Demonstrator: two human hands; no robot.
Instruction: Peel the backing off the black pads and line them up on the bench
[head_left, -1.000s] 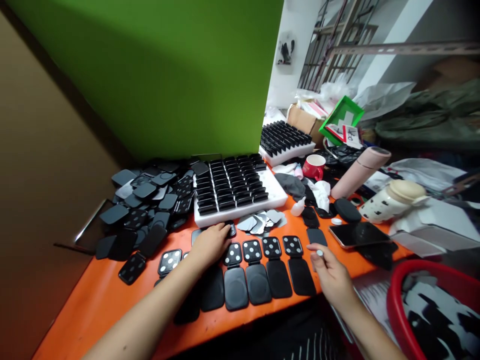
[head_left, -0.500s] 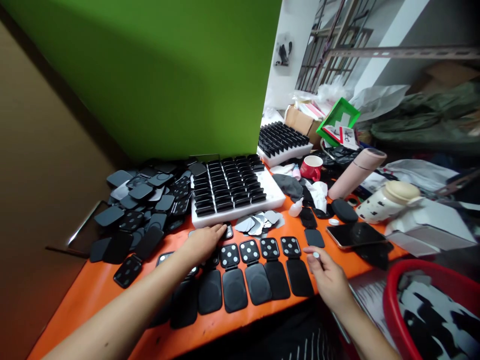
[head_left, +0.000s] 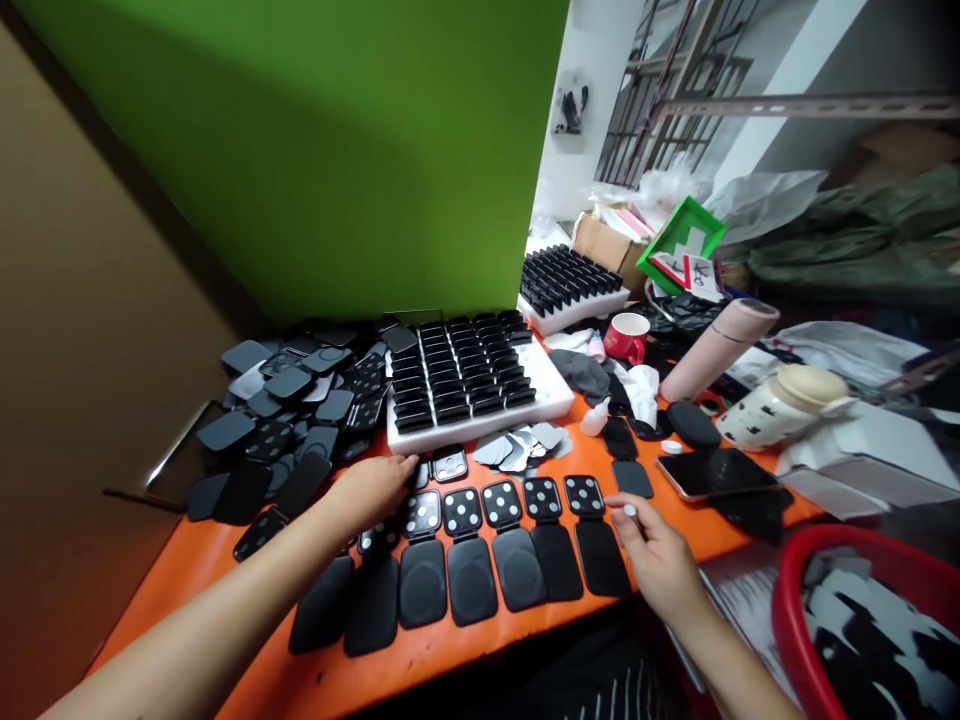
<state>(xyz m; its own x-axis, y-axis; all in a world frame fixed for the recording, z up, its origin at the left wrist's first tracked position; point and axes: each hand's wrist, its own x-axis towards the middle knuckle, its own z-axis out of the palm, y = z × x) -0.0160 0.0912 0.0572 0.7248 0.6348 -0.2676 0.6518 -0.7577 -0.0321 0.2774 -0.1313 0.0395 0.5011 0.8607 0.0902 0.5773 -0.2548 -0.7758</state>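
My left hand (head_left: 373, 490) reaches over the orange table, its fingers extended and lying low at the edge of a small dark plate (head_left: 420, 476), partly hidden. Beside that plate lies a pale-shining dotted plate (head_left: 450, 463). My right hand (head_left: 656, 550) is closed, with a small pale round disc (head_left: 630, 511) at its fingertips. Between the hands runs a row of hinged black folding pads, each with a square plate of white dots (head_left: 542, 497) at the top and a plain black panel (head_left: 517, 568) below. My left forearm covers some of the row's left end.
A white foam tray (head_left: 559, 385) of upright black pieces stands behind the row, near loose grey sheets (head_left: 517, 445). Black pads heap up (head_left: 289, 385) at left. To the right are a phone (head_left: 716, 472), red mug (head_left: 627, 338), pink bottle (head_left: 720, 345) and red basin (head_left: 799, 610).
My left hand has moved left along the back of the row, uncovering a dotted plate. My right hand stays nearly in place with the disc. The view has shifted slightly.
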